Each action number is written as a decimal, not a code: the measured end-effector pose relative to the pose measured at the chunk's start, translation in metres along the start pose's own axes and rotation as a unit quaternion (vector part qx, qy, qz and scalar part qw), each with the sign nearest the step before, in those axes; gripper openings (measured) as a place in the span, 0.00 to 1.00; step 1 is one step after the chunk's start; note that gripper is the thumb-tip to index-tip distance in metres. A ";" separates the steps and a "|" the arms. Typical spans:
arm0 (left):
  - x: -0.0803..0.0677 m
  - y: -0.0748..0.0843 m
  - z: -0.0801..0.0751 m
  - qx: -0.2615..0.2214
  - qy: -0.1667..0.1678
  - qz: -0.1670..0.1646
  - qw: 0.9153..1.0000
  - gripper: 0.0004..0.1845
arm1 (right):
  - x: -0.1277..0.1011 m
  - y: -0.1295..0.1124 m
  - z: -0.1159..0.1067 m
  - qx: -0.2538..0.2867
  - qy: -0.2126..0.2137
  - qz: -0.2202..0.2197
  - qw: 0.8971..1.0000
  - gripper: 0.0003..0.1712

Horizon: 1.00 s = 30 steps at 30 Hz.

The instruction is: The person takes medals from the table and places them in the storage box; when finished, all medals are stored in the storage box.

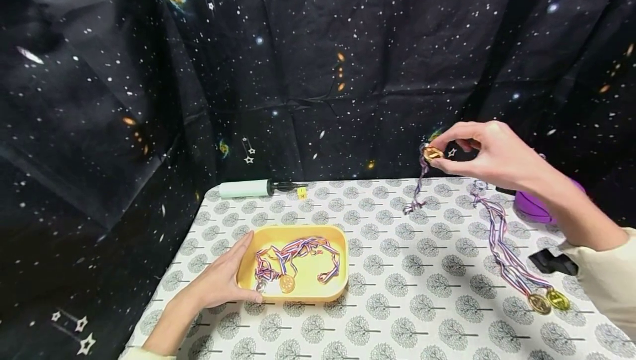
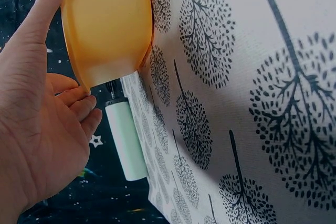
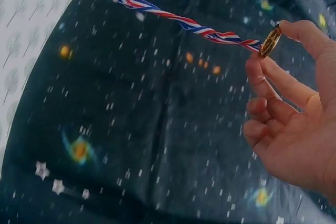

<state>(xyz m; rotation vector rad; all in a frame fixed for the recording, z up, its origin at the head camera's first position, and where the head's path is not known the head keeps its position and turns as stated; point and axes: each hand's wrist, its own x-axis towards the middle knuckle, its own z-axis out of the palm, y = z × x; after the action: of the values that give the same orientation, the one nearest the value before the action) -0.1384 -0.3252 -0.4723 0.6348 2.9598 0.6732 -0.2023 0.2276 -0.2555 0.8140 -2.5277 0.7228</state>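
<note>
While the right hand [image 1: 489,153] pinches a medal [image 1: 433,154] between thumb and fingertips, the left hand [image 1: 223,277] holds the left end of a tub [image 1: 318,297], thumb against the near side and fingers spread to the far corner. The right hand is nearly closed at the tips, with just the medal's thickness between them and its other fingers bent in loosely; the left is spread wide across the tub.

The medal is round, gold and shiny, with a dark raised design too small to make out, and the right wrist view catches it close to edge-on. Its ribbon [image 3: 184,22], striped red, white and blue, is twisted along its length and knotted near the free end. The medal is up in the air in front of the backdrop [image 1: 318,73], beyond the tub and to its right, its ribbon dangling toward the far part of the surface [image 1: 377,327]. The tub is yellow and oblong, with rounded corners.

Counted, there are two hands, one tub and five medals plain to see: one pinched, two in the tub (a gold disc [image 1: 287,284] and a silver disc [image 1: 260,286]), and two near the right edge, a bronze disc [image 1: 539,303] and a bright yellow disc [image 1: 558,299], touching or nearly so. The tub's ribbons lie too tangled to count. Farther back are one pale green tube [image 1: 245,188], one small yellow tag [image 1: 301,192] and one purple thing [image 1: 534,208], partly hidden by the right arm.
</note>
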 end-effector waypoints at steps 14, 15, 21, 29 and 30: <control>0.000 0.001 0.000 0.001 -0.002 -0.007 1.000 0.79 | 0.043 -0.054 0.050 0.101 -0.050 -0.071 0.991 0.08; 0.000 0.001 -0.001 0.002 -0.002 -0.008 1.000 0.79 | 0.045 -0.057 0.054 0.108 -0.054 -0.077 0.990 0.08; 0.001 0.000 -0.002 -0.001 -0.005 -0.010 1.000 0.81 | 0.051 -0.077 0.082 0.141 -0.098 -0.077 0.982 0.08; 0.000 0.001 -0.001 -0.002 -0.006 -0.012 1.000 0.81 | 0.055 -0.087 0.127 0.135 -0.156 -0.031 0.978 0.10; 0.000 0.001 -0.001 -0.002 -0.006 -0.013 1.000 0.81 | 0.055 -0.087 0.131 0.136 -0.163 -0.022 0.977 0.10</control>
<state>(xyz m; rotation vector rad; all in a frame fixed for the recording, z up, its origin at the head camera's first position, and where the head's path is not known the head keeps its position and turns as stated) -0.1383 -0.3250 -0.4709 0.5981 2.9495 0.6714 -0.2163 0.0678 -0.3011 1.1617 -2.7210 1.0072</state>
